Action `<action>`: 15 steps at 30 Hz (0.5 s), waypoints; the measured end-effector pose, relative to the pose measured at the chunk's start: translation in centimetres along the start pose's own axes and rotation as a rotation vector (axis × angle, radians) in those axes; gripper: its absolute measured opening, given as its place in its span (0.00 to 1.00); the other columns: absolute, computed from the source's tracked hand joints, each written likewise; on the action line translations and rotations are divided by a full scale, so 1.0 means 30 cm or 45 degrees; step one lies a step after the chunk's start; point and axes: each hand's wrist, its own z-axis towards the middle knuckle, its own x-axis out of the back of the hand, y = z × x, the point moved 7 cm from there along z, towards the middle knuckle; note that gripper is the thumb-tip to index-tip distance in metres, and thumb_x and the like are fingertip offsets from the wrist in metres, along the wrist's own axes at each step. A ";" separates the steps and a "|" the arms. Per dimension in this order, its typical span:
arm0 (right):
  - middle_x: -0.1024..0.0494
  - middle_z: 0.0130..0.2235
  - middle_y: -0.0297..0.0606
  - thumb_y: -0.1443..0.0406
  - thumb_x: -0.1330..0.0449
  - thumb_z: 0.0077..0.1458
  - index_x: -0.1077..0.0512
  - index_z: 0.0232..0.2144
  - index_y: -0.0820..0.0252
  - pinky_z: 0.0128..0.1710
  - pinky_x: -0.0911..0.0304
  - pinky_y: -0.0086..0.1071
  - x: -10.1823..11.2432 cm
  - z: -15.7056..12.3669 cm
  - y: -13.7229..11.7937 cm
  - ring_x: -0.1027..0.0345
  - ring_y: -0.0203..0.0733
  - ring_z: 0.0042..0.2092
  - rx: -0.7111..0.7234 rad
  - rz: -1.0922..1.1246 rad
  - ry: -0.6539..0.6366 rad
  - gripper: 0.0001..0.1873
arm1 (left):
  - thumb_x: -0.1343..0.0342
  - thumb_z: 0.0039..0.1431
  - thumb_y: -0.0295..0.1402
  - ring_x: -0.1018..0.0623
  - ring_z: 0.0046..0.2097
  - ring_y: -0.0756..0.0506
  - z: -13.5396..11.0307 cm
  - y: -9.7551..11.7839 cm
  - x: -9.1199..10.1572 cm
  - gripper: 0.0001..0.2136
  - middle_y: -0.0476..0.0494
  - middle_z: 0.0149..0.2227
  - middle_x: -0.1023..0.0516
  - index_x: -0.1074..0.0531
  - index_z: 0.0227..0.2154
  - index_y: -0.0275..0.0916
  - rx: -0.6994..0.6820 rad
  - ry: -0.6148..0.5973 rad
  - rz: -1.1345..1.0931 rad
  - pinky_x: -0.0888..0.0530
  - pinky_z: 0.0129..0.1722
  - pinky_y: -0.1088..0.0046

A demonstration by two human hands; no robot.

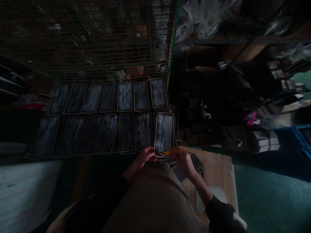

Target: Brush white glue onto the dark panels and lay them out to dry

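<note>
Directly ahead lies a dark rectangular panel (164, 132) with a pale rim and whitish streaks along its length. It rests on top of other pieces whose edges show beneath it. My left hand (147, 154) has its fingers curled on the panel's near left corner. In my right hand (184, 159) is a slim orange-handled tool (170, 152), lying across the panel's near edge; its working end is too dark to make out. Similar streaked panels (127, 132) spread leftward in two rows.
Behind the rows stands a wire mesh cage (109, 42). To the right, a wooden board (218, 161) carries dark pieces (196, 164) and a pale sheet (211, 197). Cluttered shelving (223, 40) and a blue crate (286, 145) are farther right. A white block (24, 191) stands at left.
</note>
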 end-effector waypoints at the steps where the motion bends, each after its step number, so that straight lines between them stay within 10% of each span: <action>1: 0.24 0.35 0.38 0.60 0.47 0.63 0.28 0.38 0.57 0.35 0.31 0.32 0.010 0.017 0.022 0.27 0.41 0.35 0.002 0.008 0.050 0.10 | 0.36 0.48 0.34 0.22 0.25 0.50 -0.003 0.008 -0.003 0.12 0.49 0.27 0.26 0.32 0.32 0.35 -0.005 -0.001 0.026 0.25 0.26 0.75; 8: 0.23 0.42 0.42 0.56 0.45 0.61 0.28 0.42 0.57 0.42 0.30 0.37 0.217 0.022 0.067 0.26 0.45 0.42 0.002 0.002 0.716 0.14 | 0.37 0.48 0.35 0.24 0.26 0.51 -0.078 0.140 -0.057 0.17 0.48 0.31 0.25 0.29 0.41 0.36 -0.145 -0.283 -0.047 0.28 0.27 0.76; 15: 0.22 0.40 0.44 0.52 0.39 0.55 0.26 0.42 0.58 0.41 0.30 0.45 0.364 -0.142 0.073 0.27 0.53 0.42 -0.019 -0.089 1.243 0.19 | 0.37 0.44 0.30 0.30 0.24 0.55 -0.101 0.439 -0.088 0.28 0.50 0.32 0.26 0.31 0.52 0.41 -0.294 -0.345 -0.318 0.34 0.24 0.78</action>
